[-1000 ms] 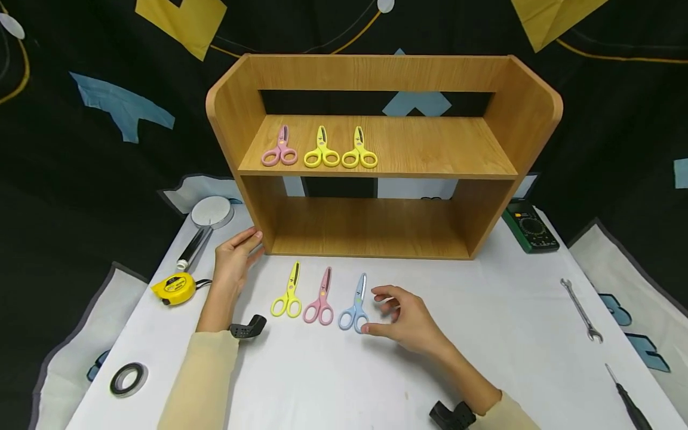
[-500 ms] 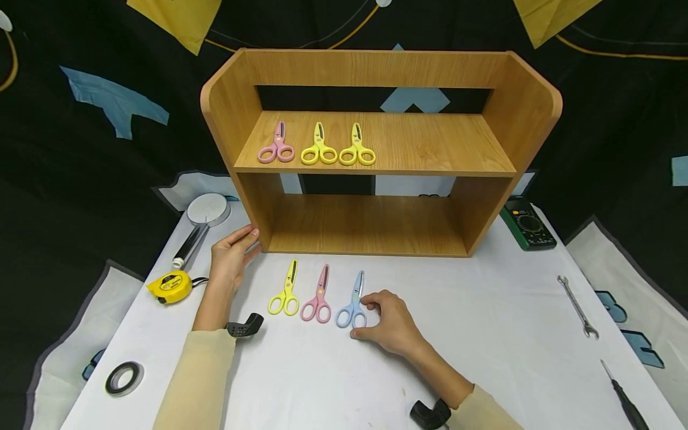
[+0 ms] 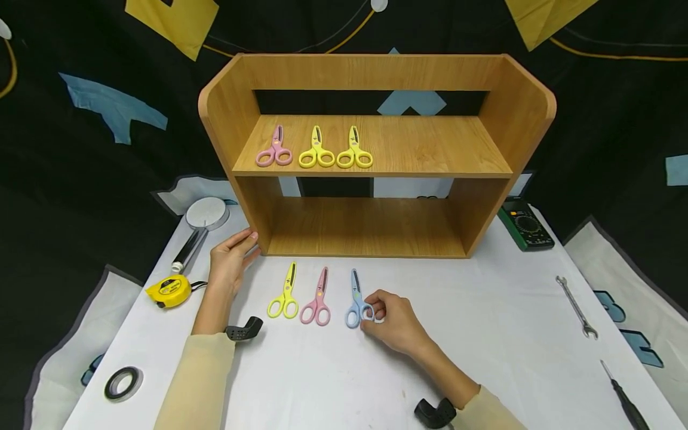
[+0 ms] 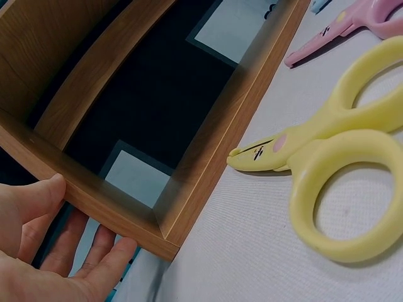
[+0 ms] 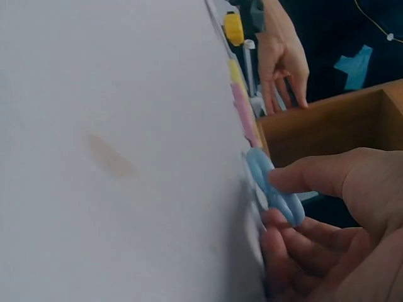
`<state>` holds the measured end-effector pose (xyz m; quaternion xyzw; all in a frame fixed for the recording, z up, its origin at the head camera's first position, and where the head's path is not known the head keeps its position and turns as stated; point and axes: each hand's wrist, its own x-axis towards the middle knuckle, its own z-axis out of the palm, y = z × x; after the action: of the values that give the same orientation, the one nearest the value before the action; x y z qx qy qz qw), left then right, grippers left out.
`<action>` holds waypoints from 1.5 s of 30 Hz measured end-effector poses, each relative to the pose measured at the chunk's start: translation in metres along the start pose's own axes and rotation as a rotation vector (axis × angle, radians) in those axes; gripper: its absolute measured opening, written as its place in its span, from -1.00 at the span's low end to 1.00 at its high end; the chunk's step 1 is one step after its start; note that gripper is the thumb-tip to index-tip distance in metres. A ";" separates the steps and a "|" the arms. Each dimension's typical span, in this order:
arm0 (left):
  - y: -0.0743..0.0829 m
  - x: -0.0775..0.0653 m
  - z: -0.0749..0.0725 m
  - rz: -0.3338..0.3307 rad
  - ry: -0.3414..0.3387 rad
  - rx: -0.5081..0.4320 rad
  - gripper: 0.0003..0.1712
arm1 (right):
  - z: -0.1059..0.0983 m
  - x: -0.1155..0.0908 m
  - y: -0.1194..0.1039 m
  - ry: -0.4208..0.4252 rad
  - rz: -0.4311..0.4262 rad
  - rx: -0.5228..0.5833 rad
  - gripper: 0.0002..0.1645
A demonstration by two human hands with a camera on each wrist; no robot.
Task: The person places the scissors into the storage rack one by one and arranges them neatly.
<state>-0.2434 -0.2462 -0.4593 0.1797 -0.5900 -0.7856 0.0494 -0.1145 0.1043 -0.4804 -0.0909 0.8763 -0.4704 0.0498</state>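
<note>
Blue scissors (image 3: pixel 355 301) are pinched by my right hand (image 3: pixel 396 322) at the right finger ring. In the right wrist view the thumb (image 5: pixel 315 174) presses one side of the handle, with fingers curled behind it. Whether the scissors are off the table I cannot tell. Left of them lie pink scissors (image 3: pixel 318 298) and yellow scissors (image 4: pixel 327 141). My left hand (image 3: pixel 228 263) rests against the lower left side of the wooden shelf (image 4: pixel 208 148), its fingers loosely extended. On the upper board sit pink scissors (image 3: pixel 275 149) and two yellow pairs (image 3: pixel 317 150).
A magnifying glass (image 3: pixel 206 214), a yellow tape measure (image 3: pixel 169 291) and a tape roll (image 3: pixel 123 383) lie on the left of the white table (image 3: pixel 301 382). A multimeter (image 3: pixel 527 226), a wrench (image 3: pixel 577 307) and a screwdriver (image 3: pixel 626 400) lie on the right.
My right hand has moved left and closed its thumb and fingers on the blue scissors. Their blade tips have swung leftward. The left hand stays at the shelf.
</note>
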 end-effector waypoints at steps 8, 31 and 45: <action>-0.001 -0.001 -0.001 0.004 0.008 0.004 -0.52 | -0.022 -0.003 -0.010 -0.057 0.026 0.100 -0.63; -0.001 -0.001 0.001 0.017 0.013 -0.007 -0.57 | -0.208 0.035 -0.148 0.215 -0.135 0.004 -0.44; -0.001 0.001 0.000 0.012 0.009 -0.017 -0.52 | -0.210 0.119 -0.148 0.216 0.011 -0.103 -0.42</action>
<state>-0.2439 -0.2462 -0.4600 0.1793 -0.5840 -0.7896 0.0583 -0.2500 0.1707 -0.2414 -0.0374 0.9000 -0.4317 -0.0469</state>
